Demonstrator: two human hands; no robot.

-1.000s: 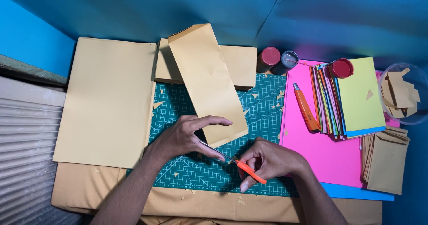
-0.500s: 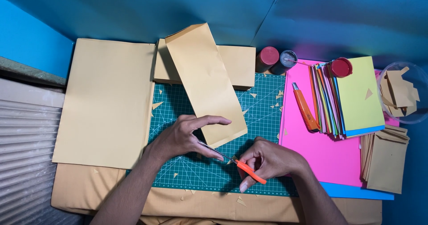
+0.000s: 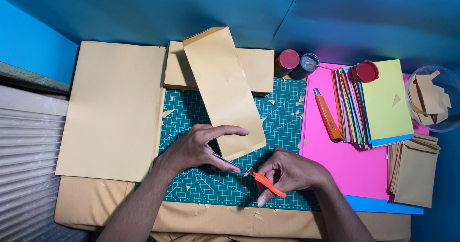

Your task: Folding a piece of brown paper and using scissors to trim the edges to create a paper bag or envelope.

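Surface: green cutting mat (image 3: pixel 282 127) against blue walls, strewn with tan offcuts.
Left hand (image 3: pixel 196 148): pinching the folded tan paper (image 3: pixel 225 88).
Right hand (image 3: pixel 287 172): closed around orange scissors (image 3: pixel 256 176), mid-snip at a corner.
Progress: trimming seemingly partway.

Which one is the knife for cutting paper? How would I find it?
Look at the big pink sheet to the right of the green cutting mat. Along its left edge, beside the fanned stack of coloured paper, lies the orange craft knife. It is long and slim, with a silver tip, unlike the orange-handled scissors held in the right hand.
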